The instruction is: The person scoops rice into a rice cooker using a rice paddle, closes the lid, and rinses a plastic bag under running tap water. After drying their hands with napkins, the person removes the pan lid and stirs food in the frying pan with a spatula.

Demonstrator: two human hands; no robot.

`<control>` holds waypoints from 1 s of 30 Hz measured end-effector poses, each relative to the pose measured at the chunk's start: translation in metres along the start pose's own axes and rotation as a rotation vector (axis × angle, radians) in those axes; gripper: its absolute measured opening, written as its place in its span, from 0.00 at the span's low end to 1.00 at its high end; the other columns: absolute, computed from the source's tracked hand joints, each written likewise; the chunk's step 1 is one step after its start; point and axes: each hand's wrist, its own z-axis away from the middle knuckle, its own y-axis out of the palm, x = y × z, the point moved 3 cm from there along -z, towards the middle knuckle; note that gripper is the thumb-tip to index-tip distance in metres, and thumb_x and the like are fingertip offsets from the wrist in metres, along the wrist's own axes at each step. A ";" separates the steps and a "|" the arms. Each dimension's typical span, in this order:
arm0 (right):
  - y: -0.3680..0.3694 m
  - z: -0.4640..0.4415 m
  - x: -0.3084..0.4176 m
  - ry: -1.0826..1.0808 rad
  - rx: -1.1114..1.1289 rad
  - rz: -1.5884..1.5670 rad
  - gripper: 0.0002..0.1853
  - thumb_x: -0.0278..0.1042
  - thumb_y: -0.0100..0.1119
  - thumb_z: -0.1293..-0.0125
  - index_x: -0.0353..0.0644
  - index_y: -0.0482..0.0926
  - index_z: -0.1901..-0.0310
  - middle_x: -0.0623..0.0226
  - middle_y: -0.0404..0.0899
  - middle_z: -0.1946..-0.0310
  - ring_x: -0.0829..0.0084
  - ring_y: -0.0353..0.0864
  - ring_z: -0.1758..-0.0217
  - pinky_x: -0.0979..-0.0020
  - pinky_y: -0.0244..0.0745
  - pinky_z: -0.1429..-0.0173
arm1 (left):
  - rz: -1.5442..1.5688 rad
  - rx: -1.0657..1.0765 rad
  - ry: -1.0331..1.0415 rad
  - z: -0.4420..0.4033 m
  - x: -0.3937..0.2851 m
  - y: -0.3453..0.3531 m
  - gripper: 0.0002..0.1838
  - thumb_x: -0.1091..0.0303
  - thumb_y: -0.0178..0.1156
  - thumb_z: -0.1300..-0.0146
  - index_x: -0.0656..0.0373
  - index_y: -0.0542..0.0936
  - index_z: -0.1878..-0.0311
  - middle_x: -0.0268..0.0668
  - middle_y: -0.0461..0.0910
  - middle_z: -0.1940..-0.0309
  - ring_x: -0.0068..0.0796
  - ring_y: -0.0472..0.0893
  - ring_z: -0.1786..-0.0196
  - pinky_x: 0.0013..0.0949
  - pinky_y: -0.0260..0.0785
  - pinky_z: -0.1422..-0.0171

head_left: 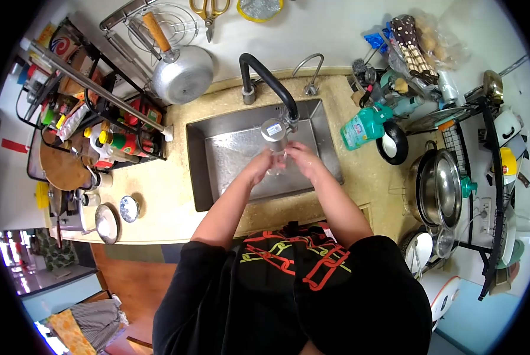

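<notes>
Both hands are over the steel sink (217, 160), close together just below the round silver head (274, 131) of the black faucet (271, 80). My left hand (261, 165) is on the left of the faucet head, its fingers partly hidden and blurred by water. My right hand (303, 158) comes in from the right, palm turned inward, with fingers stretched toward the left one. Water appears to run over the fingers. No object can be made out between the hands.
A green bottle (362, 130) and a black bowl (393, 144) stand right of the sink, near steel pots (442, 186). Left are a spice rack (99, 100), a small bowl (130, 208) and a round dish (107, 223). A pan (184, 74) hangs behind.
</notes>
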 end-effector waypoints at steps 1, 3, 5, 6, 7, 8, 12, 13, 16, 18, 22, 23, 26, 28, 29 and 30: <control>-0.002 -0.001 0.002 -0.033 -0.037 -0.034 0.20 0.34 0.66 0.30 0.39 0.80 0.40 0.67 0.85 0.51 0.72 0.82 0.47 0.69 0.75 0.39 | -0.005 -0.053 -0.012 0.006 -0.008 -0.001 0.29 0.48 0.30 0.15 0.55 0.62 0.22 0.44 0.80 0.40 0.30 0.83 0.52 0.40 0.69 0.31; -0.008 -0.009 0.007 -0.051 -0.054 -0.047 0.20 0.33 0.65 0.30 0.38 0.79 0.38 0.67 0.85 0.51 0.74 0.81 0.45 0.70 0.74 0.37 | -0.024 -0.162 0.024 0.013 -0.015 -0.012 0.27 0.48 0.34 0.15 0.50 0.60 0.22 0.47 0.78 0.38 0.33 0.85 0.56 0.40 0.71 0.33; -0.015 -0.003 0.012 -0.056 -0.073 0.009 0.20 0.34 0.64 0.29 0.38 0.78 0.38 0.68 0.84 0.51 0.75 0.81 0.46 0.71 0.74 0.38 | 0.005 -0.230 0.038 0.027 -0.022 -0.023 0.24 0.53 0.41 0.15 0.45 0.61 0.22 0.46 0.76 0.40 0.34 0.86 0.58 0.40 0.73 0.37; -0.016 0.002 0.017 -0.058 -0.082 0.036 0.20 0.35 0.64 0.29 0.38 0.78 0.38 0.68 0.84 0.51 0.75 0.81 0.47 0.71 0.74 0.38 | -0.018 -0.254 0.039 0.034 -0.027 -0.028 0.24 0.54 0.42 0.15 0.46 0.60 0.22 0.45 0.75 0.42 0.34 0.85 0.57 0.40 0.73 0.37; -0.019 0.003 0.018 -0.110 -0.062 0.079 0.20 0.36 0.63 0.27 0.38 0.78 0.38 0.69 0.84 0.53 0.76 0.80 0.49 0.71 0.74 0.40 | -0.041 -0.277 0.037 0.040 -0.030 -0.034 0.24 0.56 0.42 0.15 0.47 0.59 0.21 0.44 0.75 0.44 0.35 0.85 0.56 0.40 0.73 0.36; -0.021 0.006 0.021 -0.125 -0.077 0.081 0.21 0.36 0.63 0.27 0.37 0.78 0.37 0.69 0.84 0.54 0.76 0.80 0.50 0.72 0.73 0.40 | -0.063 -0.298 0.036 0.044 -0.032 -0.041 0.25 0.58 0.43 0.15 0.48 0.59 0.21 0.43 0.74 0.45 0.35 0.85 0.55 0.40 0.74 0.36; -0.028 0.015 0.032 -0.188 -0.138 0.101 0.19 0.35 0.63 0.27 0.37 0.78 0.39 0.70 0.82 0.56 0.76 0.79 0.52 0.73 0.73 0.41 | 0.020 -0.350 0.064 0.043 -0.025 -0.064 0.22 0.59 0.46 0.16 0.40 0.65 0.23 0.39 0.72 0.49 0.31 0.84 0.59 0.35 0.74 0.40; -0.029 0.016 0.033 -0.201 -0.144 0.099 0.19 0.35 0.62 0.27 0.36 0.78 0.39 0.69 0.82 0.56 0.76 0.79 0.53 0.73 0.72 0.41 | 0.043 -0.336 0.055 0.042 -0.024 -0.067 0.24 0.63 0.47 0.17 0.39 0.63 0.21 0.39 0.72 0.46 0.31 0.85 0.58 0.35 0.73 0.40; -0.027 0.021 0.039 -0.212 -0.159 0.099 0.18 0.35 0.61 0.26 0.38 0.77 0.39 0.70 0.82 0.56 0.77 0.78 0.53 0.74 0.73 0.43 | 0.023 -0.318 0.065 0.046 -0.027 -0.062 0.27 0.67 0.48 0.19 0.39 0.63 0.20 0.41 0.72 0.42 0.31 0.86 0.56 0.34 0.73 0.40; -0.022 0.026 0.046 -0.203 -0.167 0.092 0.18 0.36 0.61 0.25 0.40 0.77 0.38 0.70 0.82 0.55 0.79 0.78 0.54 0.74 0.73 0.44 | 0.002 -0.300 0.063 0.046 -0.026 -0.059 0.28 0.70 0.48 0.20 0.43 0.63 0.20 0.39 0.71 0.46 0.34 0.86 0.54 0.33 0.73 0.41; -0.019 0.034 0.050 -0.208 -0.173 0.099 0.17 0.37 0.60 0.24 0.45 0.78 0.38 0.72 0.83 0.53 0.81 0.77 0.54 0.73 0.74 0.47 | -0.015 -0.277 0.064 0.052 -0.033 -0.047 0.29 0.74 0.47 0.21 0.44 0.64 0.20 0.37 0.70 0.49 0.35 0.86 0.53 0.33 0.74 0.41; -0.020 0.035 0.049 -0.218 -0.167 0.110 0.17 0.37 0.60 0.24 0.46 0.78 0.38 0.73 0.83 0.52 0.81 0.77 0.54 0.73 0.74 0.48 | -0.013 -0.279 0.069 0.053 -0.032 -0.047 0.29 0.74 0.47 0.21 0.43 0.64 0.20 0.36 0.70 0.50 0.35 0.86 0.53 0.32 0.73 0.41; -0.023 0.036 0.047 -0.238 -0.141 0.110 0.16 0.37 0.60 0.24 0.46 0.78 0.38 0.73 0.83 0.51 0.82 0.77 0.54 0.74 0.74 0.48 | -0.009 -0.275 0.075 0.054 -0.031 -0.047 0.29 0.74 0.47 0.21 0.43 0.65 0.20 0.36 0.69 0.49 0.35 0.86 0.53 0.32 0.73 0.40; -0.023 0.037 0.047 -0.228 -0.156 0.123 0.16 0.36 0.59 0.24 0.46 0.78 0.38 0.73 0.83 0.51 0.82 0.77 0.54 0.75 0.74 0.49 | -0.006 -0.266 0.067 0.055 -0.029 -0.048 0.30 0.75 0.46 0.22 0.43 0.65 0.20 0.37 0.70 0.48 0.35 0.86 0.53 0.32 0.72 0.39; -0.023 0.039 0.047 -0.222 -0.163 0.128 0.16 0.36 0.59 0.24 0.46 0.78 0.38 0.72 0.83 0.51 0.82 0.77 0.54 0.75 0.74 0.49 | -0.014 -0.267 0.068 0.056 -0.029 -0.047 0.30 0.75 0.46 0.22 0.43 0.65 0.20 0.38 0.70 0.46 0.35 0.86 0.53 0.32 0.72 0.39; -0.022 0.040 0.047 -0.226 -0.160 0.122 0.16 0.35 0.59 0.24 0.46 0.78 0.38 0.72 0.83 0.50 0.82 0.77 0.55 0.75 0.74 0.49 | -0.021 -0.267 0.069 0.058 -0.028 -0.046 0.30 0.75 0.46 0.22 0.43 0.64 0.20 0.38 0.70 0.45 0.35 0.86 0.53 0.32 0.71 0.38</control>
